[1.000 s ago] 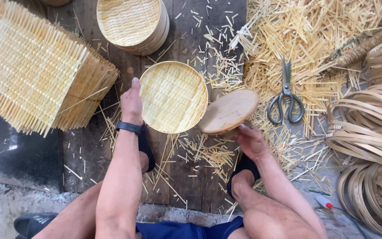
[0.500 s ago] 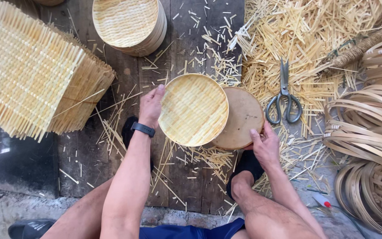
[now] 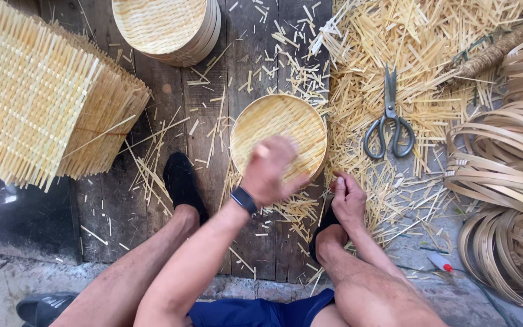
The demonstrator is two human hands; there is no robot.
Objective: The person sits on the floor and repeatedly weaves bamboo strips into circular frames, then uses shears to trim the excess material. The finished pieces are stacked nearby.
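A round woven bamboo tray (image 3: 279, 130) is lying flat on the plank floor (image 3: 249, 54), pale gold with a fine crosshatch weave. The left hand (image 3: 270, 169), blurred, is hovering over its 6 o'clock edge; I cannot tell its grip. The right hand (image 3: 349, 197) is curling loosely at the rim's 4 o'clock, holding nothing. Scissors (image 3: 390, 121) are lying at 3 o'clock, well apart.

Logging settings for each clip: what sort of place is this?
Probably a bamboo-weaving workshop floor: stacked woven mats, coils of split strips, scissors amid trimmings, and a round woven tray under the left hand.
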